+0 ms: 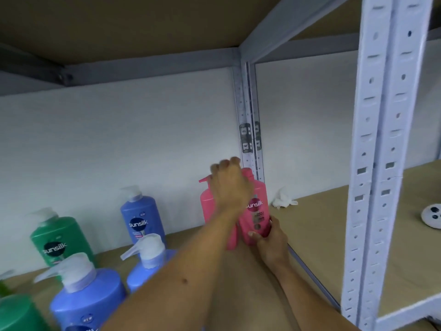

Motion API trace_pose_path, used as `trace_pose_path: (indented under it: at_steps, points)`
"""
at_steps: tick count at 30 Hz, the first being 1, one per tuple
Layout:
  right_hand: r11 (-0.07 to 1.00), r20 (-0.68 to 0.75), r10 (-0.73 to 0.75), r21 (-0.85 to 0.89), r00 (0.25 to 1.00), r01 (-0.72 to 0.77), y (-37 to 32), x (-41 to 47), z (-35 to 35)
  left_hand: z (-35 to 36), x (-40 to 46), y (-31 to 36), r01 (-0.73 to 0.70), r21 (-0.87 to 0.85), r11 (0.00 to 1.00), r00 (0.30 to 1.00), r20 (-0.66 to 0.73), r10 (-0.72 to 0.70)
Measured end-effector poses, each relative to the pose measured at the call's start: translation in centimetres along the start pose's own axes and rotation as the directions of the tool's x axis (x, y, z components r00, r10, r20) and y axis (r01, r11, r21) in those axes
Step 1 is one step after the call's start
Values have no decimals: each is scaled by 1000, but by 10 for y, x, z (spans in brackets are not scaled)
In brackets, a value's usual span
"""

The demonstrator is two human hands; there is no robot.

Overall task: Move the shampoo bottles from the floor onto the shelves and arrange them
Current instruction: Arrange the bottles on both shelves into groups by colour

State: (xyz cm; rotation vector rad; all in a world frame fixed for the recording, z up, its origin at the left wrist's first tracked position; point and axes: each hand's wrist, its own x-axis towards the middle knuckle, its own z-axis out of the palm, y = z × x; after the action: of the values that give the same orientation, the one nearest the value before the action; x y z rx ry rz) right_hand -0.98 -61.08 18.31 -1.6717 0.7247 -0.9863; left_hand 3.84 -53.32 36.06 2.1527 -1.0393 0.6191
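Two pink shampoo bottles are standing upright at the back right corner of a wooden shelf [238,278], touching each other. The left hand [230,185] is reaching over the front pink bottle [256,211], its fingers curling round the pump top. The right hand [268,237] is gripping that bottle's base from the lower right. The rear pink bottle [207,206] is sitting just left, partly hidden behind the left forearm. Blue and green bottles are standing further left.
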Motion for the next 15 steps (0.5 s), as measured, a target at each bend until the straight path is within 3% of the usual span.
trace_pose_path:
  at_steps: [3, 7, 15]
  points:
    - [1000, -5, 17, 7, 1000, -17, -1, 4, 3, -21, 37, -26, 23, 239, 971, 977, 202, -73]
    - [1000, -27, 4, -1, 1000, -5, -1, 9, 4, -25, 60, -66, -17, 221, 975, 830, 547, -110]
    - [998, -26, -45, -53, 999, 44, 4, 13, 7, -20, 57, -92, -176, 131, 976, 792, 607, 62]
